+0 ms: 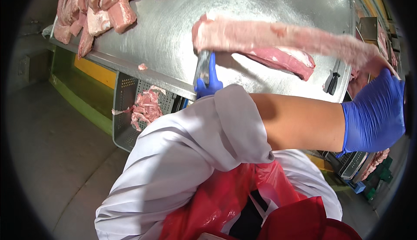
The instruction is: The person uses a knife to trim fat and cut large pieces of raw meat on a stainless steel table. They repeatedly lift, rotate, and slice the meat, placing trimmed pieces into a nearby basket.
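Observation:
Crossing over to the right, my left arm ends in a blue-gloved left hand (373,114), closed on the right end of a long pale strip of meat (278,36). The strip stretches leftward, raised over the steel table (173,27). By its left end, my right hand (209,83), also blue-gloved, shows past my left sleeve with one finger straight along a grey metal knife blade (202,69). Its other fingers and the handle are mostly hidden. Beneath the strip lies a darker pink piece of meat (282,62), partly covered.
Several meat pieces (100,5) are heaped at the table's far left. Black-handled tools (333,81) lie near the right edge. A grey perforated basket (124,127) with trimmings (147,105) stands below the front edge. Another dark basket (352,165) is at lower right.

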`<act>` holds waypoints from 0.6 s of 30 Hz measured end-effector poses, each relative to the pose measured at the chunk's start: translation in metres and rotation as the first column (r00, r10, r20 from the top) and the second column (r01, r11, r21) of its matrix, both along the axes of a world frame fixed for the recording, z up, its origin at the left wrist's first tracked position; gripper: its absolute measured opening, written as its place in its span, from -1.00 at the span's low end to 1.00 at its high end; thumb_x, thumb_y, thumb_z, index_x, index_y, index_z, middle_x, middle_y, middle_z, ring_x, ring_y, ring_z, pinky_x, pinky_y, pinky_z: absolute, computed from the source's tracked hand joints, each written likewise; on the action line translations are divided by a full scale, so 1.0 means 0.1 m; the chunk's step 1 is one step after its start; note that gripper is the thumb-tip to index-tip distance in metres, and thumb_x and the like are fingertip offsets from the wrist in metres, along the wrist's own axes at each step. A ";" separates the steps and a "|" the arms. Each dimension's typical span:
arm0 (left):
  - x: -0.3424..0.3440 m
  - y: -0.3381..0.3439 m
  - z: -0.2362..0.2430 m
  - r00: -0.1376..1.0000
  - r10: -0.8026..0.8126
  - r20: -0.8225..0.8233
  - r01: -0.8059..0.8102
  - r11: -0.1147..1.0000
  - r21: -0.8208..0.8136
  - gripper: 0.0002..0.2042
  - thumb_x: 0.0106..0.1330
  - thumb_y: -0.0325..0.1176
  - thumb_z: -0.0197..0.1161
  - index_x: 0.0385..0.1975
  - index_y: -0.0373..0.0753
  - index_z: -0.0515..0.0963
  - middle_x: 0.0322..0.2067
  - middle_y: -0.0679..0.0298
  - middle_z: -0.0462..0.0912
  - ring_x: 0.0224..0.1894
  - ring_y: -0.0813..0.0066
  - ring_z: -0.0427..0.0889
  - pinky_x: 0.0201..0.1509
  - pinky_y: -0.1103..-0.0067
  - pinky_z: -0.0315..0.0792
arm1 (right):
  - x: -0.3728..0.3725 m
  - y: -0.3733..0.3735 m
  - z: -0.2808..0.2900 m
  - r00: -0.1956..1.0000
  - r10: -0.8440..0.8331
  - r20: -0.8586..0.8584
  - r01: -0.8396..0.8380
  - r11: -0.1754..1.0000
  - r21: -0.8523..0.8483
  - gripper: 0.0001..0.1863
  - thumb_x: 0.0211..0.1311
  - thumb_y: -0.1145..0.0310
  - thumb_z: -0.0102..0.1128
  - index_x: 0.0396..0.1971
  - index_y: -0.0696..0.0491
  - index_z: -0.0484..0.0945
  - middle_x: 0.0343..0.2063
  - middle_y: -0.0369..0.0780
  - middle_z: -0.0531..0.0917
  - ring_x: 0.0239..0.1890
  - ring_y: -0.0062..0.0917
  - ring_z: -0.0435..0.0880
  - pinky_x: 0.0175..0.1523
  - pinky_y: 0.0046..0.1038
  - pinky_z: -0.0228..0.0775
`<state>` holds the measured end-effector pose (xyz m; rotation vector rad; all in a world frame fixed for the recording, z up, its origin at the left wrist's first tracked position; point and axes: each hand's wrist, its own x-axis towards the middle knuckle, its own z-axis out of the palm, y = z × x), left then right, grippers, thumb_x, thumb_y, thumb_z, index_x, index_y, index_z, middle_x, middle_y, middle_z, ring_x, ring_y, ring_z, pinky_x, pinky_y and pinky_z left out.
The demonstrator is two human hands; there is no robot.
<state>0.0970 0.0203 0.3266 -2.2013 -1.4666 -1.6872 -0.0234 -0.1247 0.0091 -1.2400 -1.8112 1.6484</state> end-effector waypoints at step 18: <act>-0.17 -0.47 -0.65 0.969 -0.236 0.069 0.243 0.962 -0.121 -0.46 0.17 -0.26 0.36 0.12 -0.32 0.40 -0.25 -0.05 0.65 -0.23 -0.08 0.65 -0.17 0.20 0.52 | 3.00 0.92 0.73 0.580 0.796 0.174 -0.809 0.587 0.010 -0.13 0.20 0.40 0.13 0.52 -0.31 0.05 -0.53 -0.07 0.68 -0.54 -0.21 0.65 -0.29 -0.25 0.48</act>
